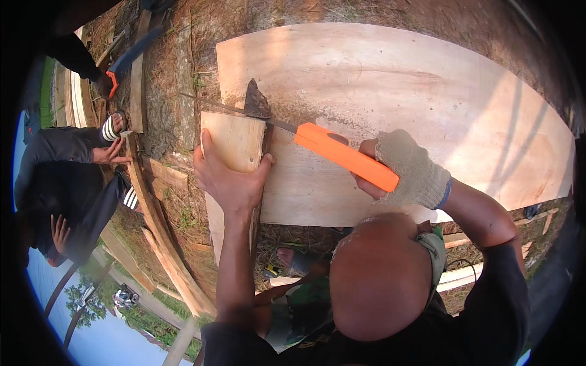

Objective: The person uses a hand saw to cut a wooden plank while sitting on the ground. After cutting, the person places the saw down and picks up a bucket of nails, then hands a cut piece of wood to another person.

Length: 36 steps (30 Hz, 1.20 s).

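My left hand (235, 177) is wrapped round the side of a short wooden board (232, 139), thumb on its right edge. My gloved right hand (400, 168) is closed on the orange handle (342, 155) of a saw. The saw's thin blade (281, 125) runs left along the board's far end, beside a dark triangular lump (256, 100) whose material I cannot make out. Both lie over a large pale plywood sheet (397, 73), with sawdust scattered near the blade.
A co-worker (64, 183) at the left has fingers on a long wooden strip (165, 244). Above, another hand (104, 82) holds an orange-handled saw (137, 46). A person's head (378, 274) fills the lower middle. Planks (140, 85) lie on dirt and dry grass.
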### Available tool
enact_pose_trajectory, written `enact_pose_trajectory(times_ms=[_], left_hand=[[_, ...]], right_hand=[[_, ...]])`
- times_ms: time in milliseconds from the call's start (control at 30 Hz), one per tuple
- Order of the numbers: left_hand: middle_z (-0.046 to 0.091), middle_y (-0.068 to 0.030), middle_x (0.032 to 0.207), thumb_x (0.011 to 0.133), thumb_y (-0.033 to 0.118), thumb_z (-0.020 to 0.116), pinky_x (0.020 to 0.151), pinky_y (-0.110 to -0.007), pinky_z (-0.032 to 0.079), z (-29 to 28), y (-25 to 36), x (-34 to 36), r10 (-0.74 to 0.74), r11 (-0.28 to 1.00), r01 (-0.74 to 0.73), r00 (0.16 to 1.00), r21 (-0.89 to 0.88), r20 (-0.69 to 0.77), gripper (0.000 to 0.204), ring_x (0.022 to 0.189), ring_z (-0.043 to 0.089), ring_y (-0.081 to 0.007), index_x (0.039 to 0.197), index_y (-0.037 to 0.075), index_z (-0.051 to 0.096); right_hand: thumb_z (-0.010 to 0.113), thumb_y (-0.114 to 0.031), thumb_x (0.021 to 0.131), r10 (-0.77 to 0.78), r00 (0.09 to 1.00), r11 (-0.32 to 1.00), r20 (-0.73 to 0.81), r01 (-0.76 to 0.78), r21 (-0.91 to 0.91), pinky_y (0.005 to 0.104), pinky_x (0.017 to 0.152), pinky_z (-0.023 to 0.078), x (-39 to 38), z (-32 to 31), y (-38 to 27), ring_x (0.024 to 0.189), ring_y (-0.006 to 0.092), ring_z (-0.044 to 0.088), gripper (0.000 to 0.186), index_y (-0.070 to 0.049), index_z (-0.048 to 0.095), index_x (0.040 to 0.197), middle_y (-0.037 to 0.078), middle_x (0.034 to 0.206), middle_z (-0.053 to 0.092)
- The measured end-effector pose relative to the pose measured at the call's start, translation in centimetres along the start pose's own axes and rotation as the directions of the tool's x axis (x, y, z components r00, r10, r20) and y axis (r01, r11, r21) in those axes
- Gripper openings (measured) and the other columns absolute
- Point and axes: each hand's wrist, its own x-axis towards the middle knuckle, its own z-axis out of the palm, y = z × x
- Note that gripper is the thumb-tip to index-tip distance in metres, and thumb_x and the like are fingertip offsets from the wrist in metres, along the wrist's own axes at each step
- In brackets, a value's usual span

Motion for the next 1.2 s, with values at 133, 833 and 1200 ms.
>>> enact_pose_trajectory(times_ms=[133,833,1200], left_hand=[[0.041,-0.0278,0.15,0.062,0.036,0.097,0.119,-0.058,0.031,-0.6,1.4,0.0,-0.011,1.0,0.012,0.999,0.029,-0.03,0.126,0.143,0.039,-0.0455,0.164,0.006,0.03],[0.038,-0.0267,0.149,0.06,0.036,0.096,0.119,-0.06,0.028,-0.8,1.0,0.2,-0.023,0.997,0.028,0.998,-0.077,0.059,0.129,0.14,0.038,-0.0457,0.165,0.009,0.026],[0.038,-0.0282,0.153,0.063,0.032,0.095,0.122,-0.057,0.029,-0.9,2.3,0.0,-0.034,0.999,0.036,0.999,-0.039,0.035,0.124,0.145,0.035,-0.0457,0.164,0.004,0.029]], right_hand=[[0.074,-0.023,0.082,0.04,0.997,0.998,0.071,-0.036,-0.054,0.0425,0.062,0.054,-5.1,-3.4,0.3,0.062,0.0366,0.066,0.015,-0.009,0.07,0.087,0.014,0.067,0.065],[0.078,-0.019,0.073,0.11,0.981,0.971,0.162,-0.071,-0.228,0.0388,0.056,0.047,-6.2,-5.1,0.4,0.055,0.033,0.059,0.013,-0.012,0.073,0.082,0.011,0.061,0.059],[0.073,-0.013,0.072,0.004,0.992,0.97,0.127,0.027,-0.242,0.0385,0.055,0.048,-6.8,-4.9,0.6,0.058,0.0329,0.062,0.027,-0.015,0.078,0.099,0.011,0.068,0.062]])
